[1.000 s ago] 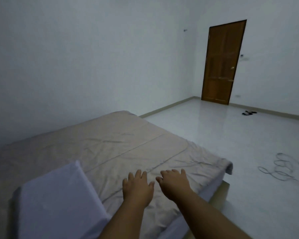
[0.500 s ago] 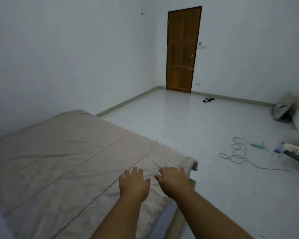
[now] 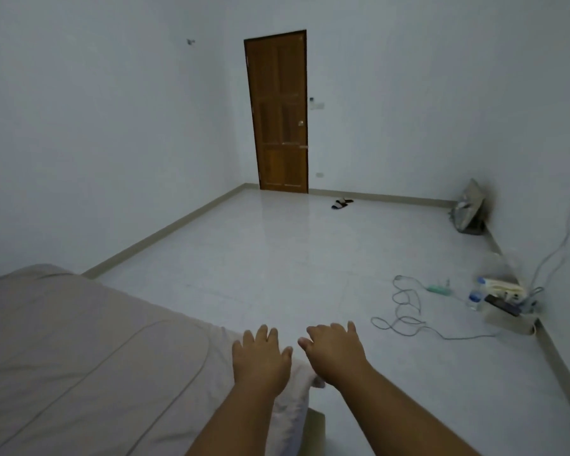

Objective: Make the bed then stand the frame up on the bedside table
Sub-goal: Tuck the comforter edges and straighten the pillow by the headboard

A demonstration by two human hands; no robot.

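Blanket (image 3: 79, 357) corner, lower centre: left hand (image 3: 260, 360) is pressing flat-fingered, right hand (image 3: 334, 352) is hovering open alongside; sweeping evenly outward looks best.

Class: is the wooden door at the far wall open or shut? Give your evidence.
Shut: the door fills its frame, no gap visible along its edges.

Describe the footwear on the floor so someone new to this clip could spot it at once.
Find the brown wooden door in the far wall, then drop to the white floor just in front of it, slightly right. There lies a pair of dark sandals with bare floor all round them; the coiled cable, bottle and grey bag all sit toward the right-hand wall.
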